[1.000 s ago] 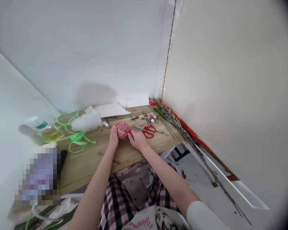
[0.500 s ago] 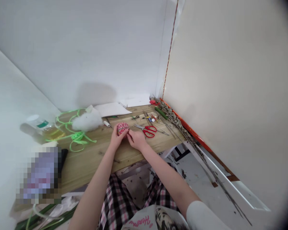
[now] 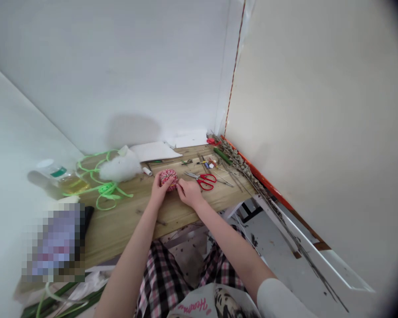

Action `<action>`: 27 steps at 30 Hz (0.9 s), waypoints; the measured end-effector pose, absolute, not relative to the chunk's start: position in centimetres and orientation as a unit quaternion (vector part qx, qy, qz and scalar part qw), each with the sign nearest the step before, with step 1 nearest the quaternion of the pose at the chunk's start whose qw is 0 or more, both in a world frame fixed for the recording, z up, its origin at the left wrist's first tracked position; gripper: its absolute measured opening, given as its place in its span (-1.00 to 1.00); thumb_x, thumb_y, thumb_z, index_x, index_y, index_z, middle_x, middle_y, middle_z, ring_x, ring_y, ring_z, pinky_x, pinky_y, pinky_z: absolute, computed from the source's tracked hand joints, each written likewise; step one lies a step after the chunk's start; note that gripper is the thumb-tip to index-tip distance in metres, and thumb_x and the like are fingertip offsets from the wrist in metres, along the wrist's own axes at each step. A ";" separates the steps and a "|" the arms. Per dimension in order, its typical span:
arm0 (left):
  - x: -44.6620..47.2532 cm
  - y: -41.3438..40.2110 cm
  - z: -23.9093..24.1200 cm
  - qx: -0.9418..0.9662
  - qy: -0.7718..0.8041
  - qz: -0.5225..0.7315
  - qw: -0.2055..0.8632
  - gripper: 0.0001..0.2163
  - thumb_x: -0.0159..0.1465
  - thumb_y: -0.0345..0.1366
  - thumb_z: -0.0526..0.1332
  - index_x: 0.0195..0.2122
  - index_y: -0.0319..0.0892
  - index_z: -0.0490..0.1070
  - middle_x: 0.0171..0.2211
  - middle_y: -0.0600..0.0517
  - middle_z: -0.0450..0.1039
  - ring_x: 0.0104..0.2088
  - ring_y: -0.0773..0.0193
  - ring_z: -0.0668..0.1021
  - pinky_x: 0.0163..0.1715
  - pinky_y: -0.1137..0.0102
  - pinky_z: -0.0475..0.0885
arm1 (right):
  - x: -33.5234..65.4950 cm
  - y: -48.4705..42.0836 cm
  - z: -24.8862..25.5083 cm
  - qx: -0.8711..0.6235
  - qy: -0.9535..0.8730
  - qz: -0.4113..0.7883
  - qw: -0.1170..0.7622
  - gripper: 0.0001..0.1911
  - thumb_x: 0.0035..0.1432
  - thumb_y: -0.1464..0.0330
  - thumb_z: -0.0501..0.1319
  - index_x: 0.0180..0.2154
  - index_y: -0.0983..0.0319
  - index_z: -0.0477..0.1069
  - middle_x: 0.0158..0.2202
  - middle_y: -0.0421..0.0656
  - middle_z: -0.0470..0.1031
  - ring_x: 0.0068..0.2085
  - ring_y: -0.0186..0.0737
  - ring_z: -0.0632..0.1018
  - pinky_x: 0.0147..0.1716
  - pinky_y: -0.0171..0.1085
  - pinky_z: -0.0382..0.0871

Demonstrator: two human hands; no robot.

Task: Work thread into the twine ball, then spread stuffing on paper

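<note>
A ball of red-and-white twisted cord (image 3: 169,177) is held just above the wooden table. My left hand (image 3: 158,189) wraps round its left side, with the thumb across the near face. Against the ball's right edge, my right hand (image 3: 188,191) has its fingers pinched together; whether a strand is between them is too small to make out. Red-handled scissors (image 3: 204,180) lie partly spread just to the right of my right hand. A small white tube or spool (image 3: 147,171) lies beyond my left hand.
White stuffing (image 3: 121,165), bright green cord (image 3: 109,191) and a bottle of yellow liquid (image 3: 69,180) stand left on the table (image 3: 126,225). Paper (image 3: 155,151) lies at the back. Dried stems (image 3: 245,170) run along the right edge, overhanging it. Walls enclose the back and sides.
The ball has turned and shifted slightly left in my left hand, showing more of its near face. My right hand stays almost in place beside it.
</note>
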State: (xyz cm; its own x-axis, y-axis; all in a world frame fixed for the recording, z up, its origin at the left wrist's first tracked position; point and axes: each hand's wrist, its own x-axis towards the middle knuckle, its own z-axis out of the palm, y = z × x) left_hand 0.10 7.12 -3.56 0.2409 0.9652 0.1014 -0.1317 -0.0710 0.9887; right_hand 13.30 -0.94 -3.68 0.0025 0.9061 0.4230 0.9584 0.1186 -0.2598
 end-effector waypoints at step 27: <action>0.3 7.4 -4.1 0.575 0.363 0.439 0.587 -0.38 -0.06 0.00 0.47 -0.01 -0.15 0.40 -0.05 -0.10 0.55 -0.02 0.06 0.56 0.14 0.16 0.35 | 13.4 -0.6 -3.7 -0.667 -0.699 -0.073 0.246 -0.74 0.42 0.32 -0.02 -0.22 0.26 0.39 -0.37 -0.08 0.60 -0.38 -0.24 0.55 -0.43 -0.30 0.11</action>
